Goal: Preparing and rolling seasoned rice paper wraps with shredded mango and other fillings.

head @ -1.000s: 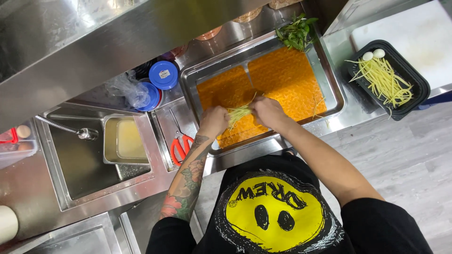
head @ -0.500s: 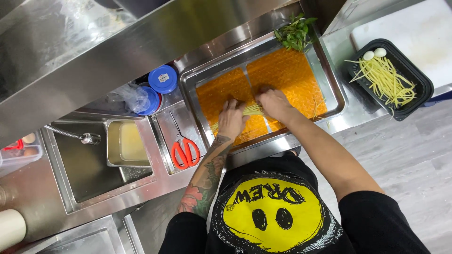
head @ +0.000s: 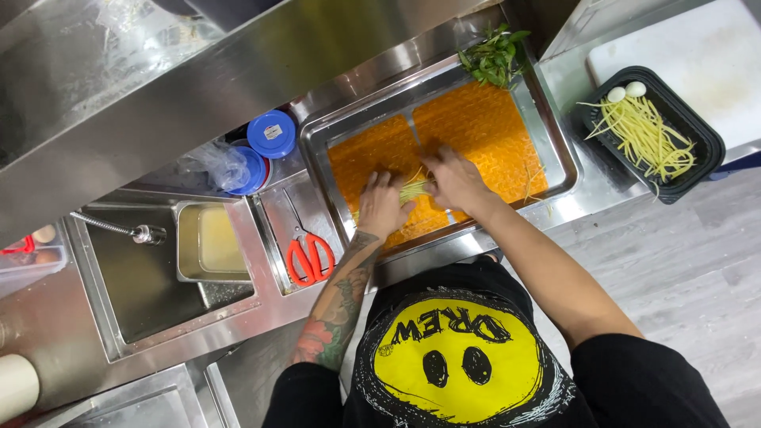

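My left hand (head: 382, 204) and my right hand (head: 453, 178) are together over an orange mat (head: 483, 131) that lines a shallow steel tray (head: 555, 127). Between them they grip a small bundle of pale yellow-green strips (head: 414, 189) lying on the mat. A bunch of green leaves (head: 497, 57) sits in the tray's far right corner. A few loose strips (head: 529, 184) lie near the tray's right front edge.
A black tray (head: 705, 150) at the right holds more yellow strips (head: 646, 136) and two white round pieces (head: 626, 91). Red-handled scissors (head: 307, 252) lie left of the steel tray. Blue-lidded tubs (head: 271, 133), a sink (head: 143, 277) with a tap (head: 119, 231) and a steel insert pan (head: 212, 246) are further left.
Both hands have shifted a little toward the tray's middle and closed in around the bundle of strips. The camera view has drifted slightly.
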